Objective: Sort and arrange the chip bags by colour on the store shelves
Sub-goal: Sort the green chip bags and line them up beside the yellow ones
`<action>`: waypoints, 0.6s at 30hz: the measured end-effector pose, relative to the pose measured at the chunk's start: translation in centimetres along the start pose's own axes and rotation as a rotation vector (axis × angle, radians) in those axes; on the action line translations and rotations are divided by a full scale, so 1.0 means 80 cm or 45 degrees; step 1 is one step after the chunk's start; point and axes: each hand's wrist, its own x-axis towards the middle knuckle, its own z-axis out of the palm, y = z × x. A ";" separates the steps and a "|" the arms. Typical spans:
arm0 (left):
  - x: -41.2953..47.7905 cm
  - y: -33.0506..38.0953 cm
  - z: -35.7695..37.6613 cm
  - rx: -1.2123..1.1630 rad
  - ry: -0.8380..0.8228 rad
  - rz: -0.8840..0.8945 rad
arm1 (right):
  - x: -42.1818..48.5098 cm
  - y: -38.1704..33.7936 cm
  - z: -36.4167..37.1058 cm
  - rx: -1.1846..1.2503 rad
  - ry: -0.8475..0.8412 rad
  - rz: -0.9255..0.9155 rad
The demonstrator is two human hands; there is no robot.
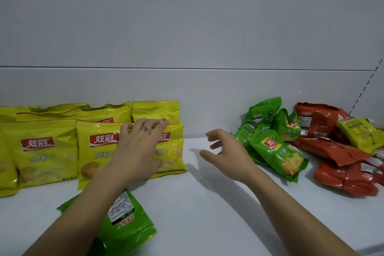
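Several yellow chip bags (45,147) stand upright in rows at the left of the white shelf (207,203). My left hand (139,149) lies flat with straight fingers against the front of the rightmost yellow bag (174,151). My right hand (226,151) hovers over the bare middle of the shelf with loosely curled fingers, holding nothing, just left of a heap of green bags (276,151). Red bags (340,164) lie piled at the far right with one yellow bag (357,133) on top. One green bag (126,226) lies face down under my left forearm.
A pale grey back wall (187,37) rises behind the shelf. A slotted upright rail (365,85) runs along the right corner. Bare shelf surface stretches between the yellow row and the green heap, and along the front.
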 end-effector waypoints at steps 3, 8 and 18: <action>0.002 0.002 -0.002 0.036 0.036 0.019 | -0.004 0.011 -0.014 -0.041 -0.015 -0.024; 0.018 0.038 -0.005 0.080 0.139 0.098 | -0.001 0.033 -0.050 -0.186 -0.042 -0.057; 0.067 0.191 0.021 -0.176 -0.071 0.164 | 0.001 0.084 -0.121 -0.408 0.042 -0.072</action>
